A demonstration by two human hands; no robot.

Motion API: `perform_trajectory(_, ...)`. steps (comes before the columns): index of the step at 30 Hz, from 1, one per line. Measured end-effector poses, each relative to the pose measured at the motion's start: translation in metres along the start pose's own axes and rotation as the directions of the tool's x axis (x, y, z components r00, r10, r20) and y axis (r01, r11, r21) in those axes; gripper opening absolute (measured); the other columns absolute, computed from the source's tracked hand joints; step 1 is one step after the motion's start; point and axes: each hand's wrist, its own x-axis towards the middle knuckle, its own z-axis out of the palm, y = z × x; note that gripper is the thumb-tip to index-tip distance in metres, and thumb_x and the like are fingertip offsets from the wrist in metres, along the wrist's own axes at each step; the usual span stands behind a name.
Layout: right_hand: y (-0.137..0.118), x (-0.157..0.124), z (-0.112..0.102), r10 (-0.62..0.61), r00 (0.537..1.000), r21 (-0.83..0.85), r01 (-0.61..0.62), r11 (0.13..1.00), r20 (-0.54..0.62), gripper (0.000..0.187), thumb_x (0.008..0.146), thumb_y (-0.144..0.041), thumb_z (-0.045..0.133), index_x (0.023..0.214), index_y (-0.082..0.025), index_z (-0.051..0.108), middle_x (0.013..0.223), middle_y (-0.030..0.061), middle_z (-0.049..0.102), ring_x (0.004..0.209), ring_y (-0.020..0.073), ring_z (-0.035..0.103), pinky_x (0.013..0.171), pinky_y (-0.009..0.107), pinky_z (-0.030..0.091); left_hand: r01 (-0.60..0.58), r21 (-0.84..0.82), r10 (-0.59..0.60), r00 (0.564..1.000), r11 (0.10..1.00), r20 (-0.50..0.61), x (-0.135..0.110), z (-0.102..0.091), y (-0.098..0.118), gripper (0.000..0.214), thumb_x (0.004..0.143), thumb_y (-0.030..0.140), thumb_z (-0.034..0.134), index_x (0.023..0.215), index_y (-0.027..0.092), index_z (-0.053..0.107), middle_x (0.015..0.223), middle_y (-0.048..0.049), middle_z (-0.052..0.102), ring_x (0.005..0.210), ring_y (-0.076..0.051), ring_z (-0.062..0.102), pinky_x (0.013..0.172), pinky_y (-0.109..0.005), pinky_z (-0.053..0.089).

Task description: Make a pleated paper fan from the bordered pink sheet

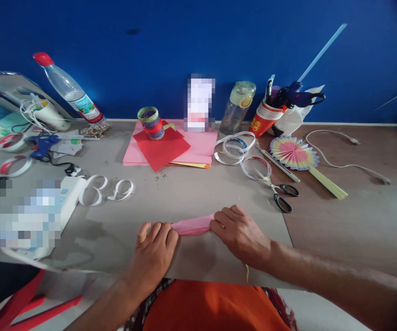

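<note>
Down at the six o'clock edge of the grey board (170, 193), close to the person's body, lies a pink paper strip (193, 226). It is long, narrow and pale rose, folded or gathered so that it bulges a little along its length instead of lying flat. It runs from nine o'clock to three o'clock between the two hands.

The left hand (155, 250) sits on its nine o'clock end, knuckles up. Its grip is curled closed, with the fingers hooked over the paper and covering that end. The right hand (241, 234) takes the three o'clock end. Its fingers are bent down side by side onto the paper and hold it to the board. The thumb is out of sight, so how it bears on the strip cannot be told.

At two o'clock from the right hand, black-handled scissors (281, 193) lie on the desk (357, 216), blades toward the wall. At twelve o'clock from the strip is a stack of pink paper (201, 142) with a red sheet (162, 149) askew on top. White paper numerals (106, 189) stand at ten o'clock. A pleated, many-coloured paper fan (293, 153) lies at about one o'clock, well apart from the hands.
</note>
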Motion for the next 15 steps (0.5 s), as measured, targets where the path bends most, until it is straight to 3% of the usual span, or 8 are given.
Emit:
perform_trajectory(4,0.007,0.005,-0.004,0.074,0.985,0.111,-0.092,0.990,0.157,0.011,0.084,-0.011,0.055,0.075,-0.017,0.059,0.080,0.0042,0.060,0.073,0.0172,0.047,0.066,0.032,0.025,0.088,-0.158,-0.068,0.989,0.984,0.131,0.000,0.000,-0.007,0.021,0.090,0.009,0.044,0.078,0.020,0.055,0.075,0.0007,0.055,0.074,-0.018,0.054,0.085,-0.039,0.029)
perform_trajectory(9,0.020,0.017,-0.010,0.139,0.907,0.298,-0.272,0.915,0.398,0.011,0.087,-0.017,0.056,0.080,-0.017,0.064,0.086,0.0038,0.064,0.082,0.0168,0.054,0.073,0.030,0.030,0.190,-0.344,-0.105,0.963,0.920,0.249,0.001,0.003,-0.015,0.017,0.093,0.018,0.047,0.082,0.022,0.059,0.080,0.0007,0.058,0.075,-0.016,0.057,0.080,-0.037,0.028)
perform_trajectory(15,0.027,0.023,-0.013,0.106,0.892,0.368,-0.286,0.885,0.438,0.014,0.088,-0.017,0.053,0.082,-0.017,0.065,0.087,0.0042,0.065,0.084,0.0173,0.056,0.077,0.029,0.034,0.229,-0.424,-0.097,0.945,0.876,0.312,0.004,0.007,-0.023,0.015,0.093,0.022,0.048,0.097,0.025,0.062,0.086,-0.0001,0.061,0.080,-0.017,0.059,0.079,-0.037,0.028)
